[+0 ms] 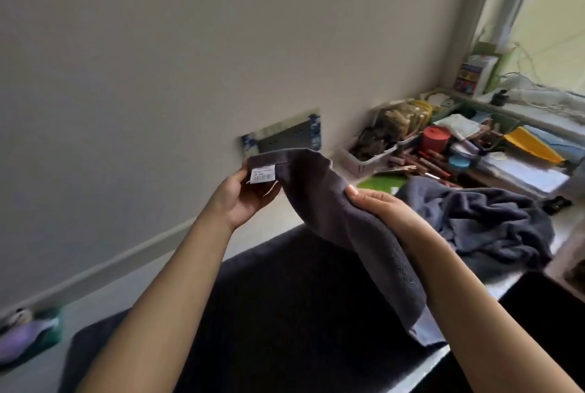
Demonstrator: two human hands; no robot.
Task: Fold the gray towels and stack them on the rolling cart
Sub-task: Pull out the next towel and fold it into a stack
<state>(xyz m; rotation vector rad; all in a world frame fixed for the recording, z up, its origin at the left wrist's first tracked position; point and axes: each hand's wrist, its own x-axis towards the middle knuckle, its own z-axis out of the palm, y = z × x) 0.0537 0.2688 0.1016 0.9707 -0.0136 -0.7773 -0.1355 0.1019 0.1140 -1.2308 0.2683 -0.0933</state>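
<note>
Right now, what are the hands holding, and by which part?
Both hold one gray towel. The left hand pinches its upper corner beside the white tag; the right hand grips the edge farther along, and the rest hangs down.

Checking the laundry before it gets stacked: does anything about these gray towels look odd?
Yes. The towel held up by the left hand and right hand has a white barcode tag at its corner. Another gray towel lies crumpled, unfolded.
</note>
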